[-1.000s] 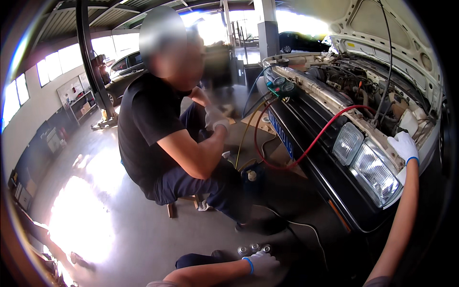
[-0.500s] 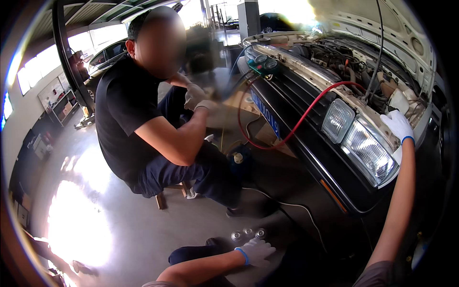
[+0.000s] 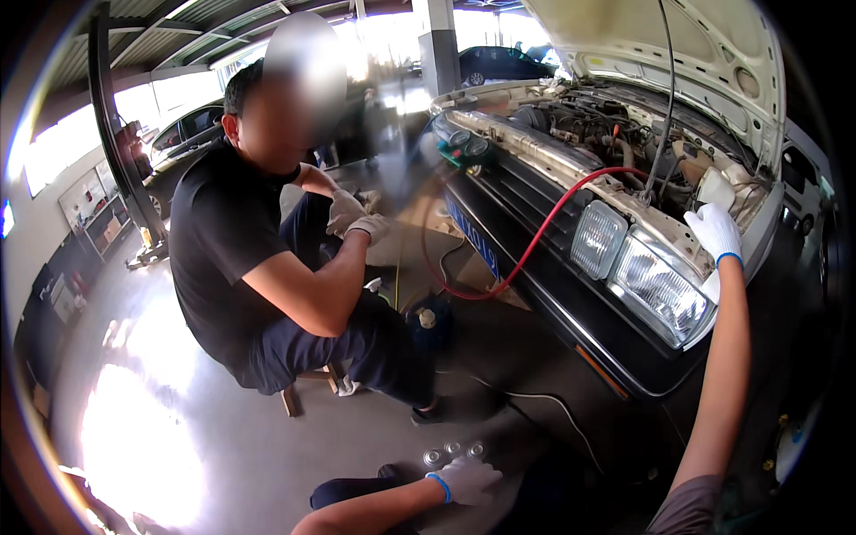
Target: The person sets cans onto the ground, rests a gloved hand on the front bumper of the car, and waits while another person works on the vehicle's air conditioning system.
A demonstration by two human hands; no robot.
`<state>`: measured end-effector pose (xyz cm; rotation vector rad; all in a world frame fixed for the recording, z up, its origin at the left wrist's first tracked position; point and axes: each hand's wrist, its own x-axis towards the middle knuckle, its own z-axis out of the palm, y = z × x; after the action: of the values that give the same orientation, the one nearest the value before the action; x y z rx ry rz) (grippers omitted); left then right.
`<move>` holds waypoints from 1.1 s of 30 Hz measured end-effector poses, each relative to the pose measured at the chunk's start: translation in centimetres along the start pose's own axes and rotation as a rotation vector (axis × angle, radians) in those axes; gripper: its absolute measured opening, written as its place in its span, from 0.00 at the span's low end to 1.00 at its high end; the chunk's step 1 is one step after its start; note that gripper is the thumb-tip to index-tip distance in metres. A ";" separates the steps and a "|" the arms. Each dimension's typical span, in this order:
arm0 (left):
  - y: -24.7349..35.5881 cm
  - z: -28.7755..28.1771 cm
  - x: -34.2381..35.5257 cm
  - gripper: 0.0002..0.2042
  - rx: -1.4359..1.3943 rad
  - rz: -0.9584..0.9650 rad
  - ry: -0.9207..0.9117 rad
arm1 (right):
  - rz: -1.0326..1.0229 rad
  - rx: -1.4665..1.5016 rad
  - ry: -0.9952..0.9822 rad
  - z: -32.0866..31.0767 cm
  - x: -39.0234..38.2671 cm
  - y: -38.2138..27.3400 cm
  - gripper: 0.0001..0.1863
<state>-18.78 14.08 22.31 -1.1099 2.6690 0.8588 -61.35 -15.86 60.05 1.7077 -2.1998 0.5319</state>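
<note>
My right hand [image 3: 716, 234], in a white glove with a blue cuff, lies on the front corner of the car's engine bay, just above the headlight [image 3: 664, 290]. Its fingers look stretched out and grip nothing I can see. Low in the view, my gloved left hand [image 3: 470, 481] hangs over my knee, fingers loosely extended and holding nothing visible. Three small metal-topped cans [image 3: 434, 456] stand on the floor just beyond it. A red hose [image 3: 546, 223] loops from the engine bay [image 3: 597, 129] past the bumper. The gauge set [image 3: 464, 147] rests at the grille's far end.
A co-worker [image 3: 232, 214] in dark clothes and white gloves sits on a low wooden stool [image 3: 290, 401] at left, hands together. A blue cylinder [image 3: 428, 328] stands beside the bumper [image 3: 571, 308]. A pale cable [image 3: 562, 406] crosses the floor. The raised hood [image 3: 660, 53] overhangs the engine.
The whole view has shifted, so the car and cans appear further left. Both my hands keep their places, on the car and by the cans. The co-worker's hands have lowered slightly.
</note>
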 end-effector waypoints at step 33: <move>0.7 -0.9 0.1 0.21 0.059 0.033 0.232 | -0.255 0.037 -0.064 4.2 4.1 3.1 0.32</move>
<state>-19.25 13.92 23.34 -1.2231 2.8855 0.6888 -65.45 -20.59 57.88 2.0117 -1.9826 0.4609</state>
